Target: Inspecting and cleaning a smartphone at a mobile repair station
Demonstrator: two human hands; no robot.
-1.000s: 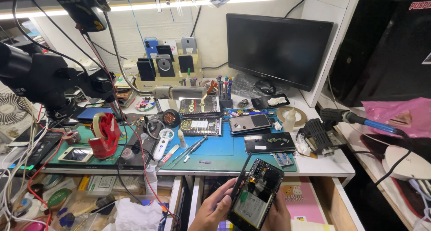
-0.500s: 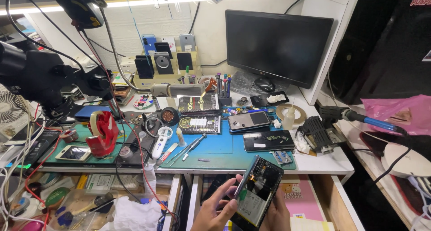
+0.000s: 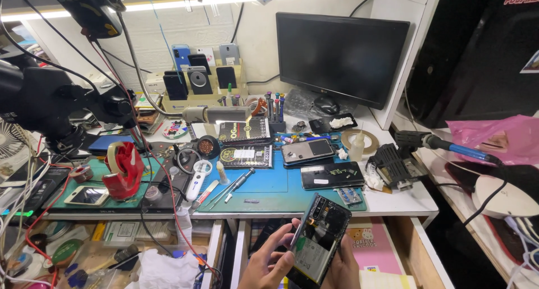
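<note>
Both hands are cut off by the bottom frame edge, so only fingers & part of each palm show; right hand [image 3: 342, 269] is mostly hidden behind the opened phone [image 3: 318, 241]. Phone sits tilted, internals facing up, below the counter [image 3: 393, 202] front edge, over the open drawer [image 3: 376, 247], clamped btwn both hands. Left hand [image 3: 269, 266] grips its left side, fingers [image 3: 283, 238] curled on the edge, right hand backing it from underneath.
</note>
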